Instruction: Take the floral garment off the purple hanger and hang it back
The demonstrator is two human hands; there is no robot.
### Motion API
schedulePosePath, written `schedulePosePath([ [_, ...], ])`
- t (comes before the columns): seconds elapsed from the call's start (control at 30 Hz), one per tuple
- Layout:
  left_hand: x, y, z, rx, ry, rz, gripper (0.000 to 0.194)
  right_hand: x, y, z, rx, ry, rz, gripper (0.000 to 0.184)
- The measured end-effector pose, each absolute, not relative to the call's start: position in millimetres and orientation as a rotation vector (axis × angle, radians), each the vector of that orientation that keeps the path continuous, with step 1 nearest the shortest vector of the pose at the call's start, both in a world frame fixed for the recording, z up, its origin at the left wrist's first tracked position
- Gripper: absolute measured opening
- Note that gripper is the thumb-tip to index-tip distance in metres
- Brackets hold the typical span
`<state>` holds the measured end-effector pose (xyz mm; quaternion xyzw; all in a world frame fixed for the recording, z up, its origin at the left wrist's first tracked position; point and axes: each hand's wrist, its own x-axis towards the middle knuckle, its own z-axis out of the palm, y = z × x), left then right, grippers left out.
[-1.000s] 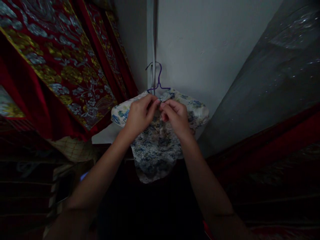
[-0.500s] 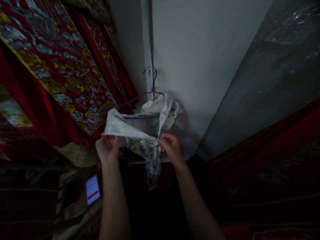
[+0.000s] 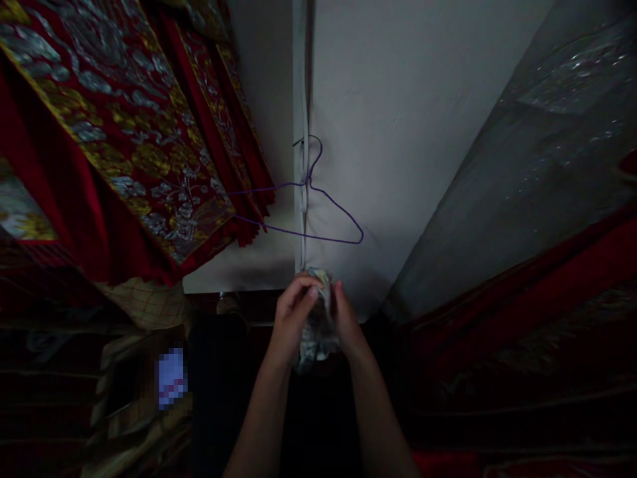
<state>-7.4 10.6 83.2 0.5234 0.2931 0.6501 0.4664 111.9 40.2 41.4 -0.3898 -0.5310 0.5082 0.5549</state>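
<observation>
I see the shirt bunched between the two hands, below the hanger. The left hand pinches its upper edge between thumb and fingers; the right hand sits against its other side, its grip unclear to me.

Bare left hand and bare right hand: slender fingers, tapered toward the tips; the finger outlines of the right unit are partly blurred. Left forearm and right forearm: uncovered from the wrist to the lower frame edge, smooth in outline, narrow at the wrist and widening toward the elbow end. Body covering: near-black clothing, visible between the forearms as one uniform dark area; fabric, seams and cut are indistinguishable in low light.
</observation>
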Motion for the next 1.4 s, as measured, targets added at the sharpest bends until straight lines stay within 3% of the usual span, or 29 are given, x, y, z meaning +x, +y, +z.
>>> schedulePosePath([
  [0.07, -5, -3, 93, 1.554, 0.806, 1.488, 0.018, 109, 38, 42, -0.884, -1.130, 1.239, 0.078],
  [0.17, -7, -12, 98, 1.737, 0.928, 1.391, 0.039, 111, 29, 50, -0.792, -1.108, 1.426, 0.081],
  [0.27, -18, -8, 95, 1.767, 1.010, 1.435, 0.057, 117, 25, 65, -0.737, -1.322, 1.505, 0.063],
  [0.37, -40, 4, 92, 1.727, 1.029, 1.484, 0.050, 123, 36, 84, -0.830, -1.492, 1.365, 0.039],
  [0.53, -67, 33, 89, 1.799, 1.051, 1.465, 0.056, 127, 69, 134, -0.652, -1.633, 1.400, 0.031],
  [0.63, -65, 48, 80, 1.928, 0.829, 1.168, 0.034, 129, 84, 164, -0.463, -1.751, 1.415, 0.027],
  [0.73, -69, 55, 74, 1.958, 0.695, 0.863, 0.016, 139, 101, 178, -0.513, -1.713, 1.154, 0.016],
  [0.8, -79, 53, 77, 1.903, 0.713, 0.800, 0.020, 146, 117, 176, -0.593, -1.597, 0.945, 0.014],
  [0.87, -92, 48, 86, 1.818, 0.773, 0.822, 0.027, 150, 136, 166, -0.678, -1.498, 0.791, 0.026],
  [1.03, -108, 27, 87, 1.934, 0.865, 0.867, 0.030, 133, 193, 121, -0.888, -1.439, 0.828, 0.035],
  [1.13, -118, 24, 64, 2.060, 1.035, 0.869, 0.036, 131, 211, 98, -1.052, -1.428, 0.761, 0.026],
  [1.23, -144, 35, 49, 1.995, 1.225, 0.972, 0.024, 150, 209, 87, -1.083, -1.423, 0.711, 0.014],
  [1.3, -164, 50, 55, 1.980, 1.263, 1.034, 0.017, 171, 197, 88, -1.054, -1.491, 0.703, 0.009],
  [1.4, -183, 74, 84, 2.147, 1.332, 1.061, 0.023, 197, 175, 96, -0.995, -1.628, 0.663, 0.007],
])
